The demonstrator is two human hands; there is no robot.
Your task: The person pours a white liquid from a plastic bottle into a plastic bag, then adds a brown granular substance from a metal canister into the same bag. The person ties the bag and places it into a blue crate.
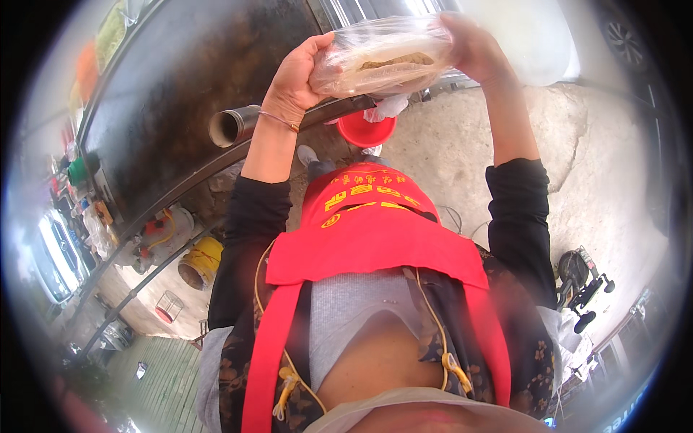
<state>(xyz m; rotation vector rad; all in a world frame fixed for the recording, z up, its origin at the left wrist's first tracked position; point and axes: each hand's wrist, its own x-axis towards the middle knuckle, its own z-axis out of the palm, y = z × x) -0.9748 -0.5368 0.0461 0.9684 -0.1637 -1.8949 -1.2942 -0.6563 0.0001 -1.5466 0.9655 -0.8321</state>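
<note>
A clear plastic bag [381, 59] is stretched sideways between my two hands, held up before me. Inside it lie pale, flat pieces, perhaps food, with a brownish patch among them; the wrap's folds and glare blur the rest. My left hand [298, 70] grips the left end, thumb along the top edge. My right hand [479, 51] holds the other end, its fingers partly hidden by the plastic and blur. Beneath the bag's left part is the edge of a large dark griddle-like surface [178, 70].
A metal cylinder [235, 127] lies by my left wrist on the dark surface. Below its edge stands a red bucket [368, 132] with crumpled plastic at its rim. To the left are a yellow bucket [203, 260] and a gas cylinder [168, 227]. A scooter [579, 281] stands at right.
</note>
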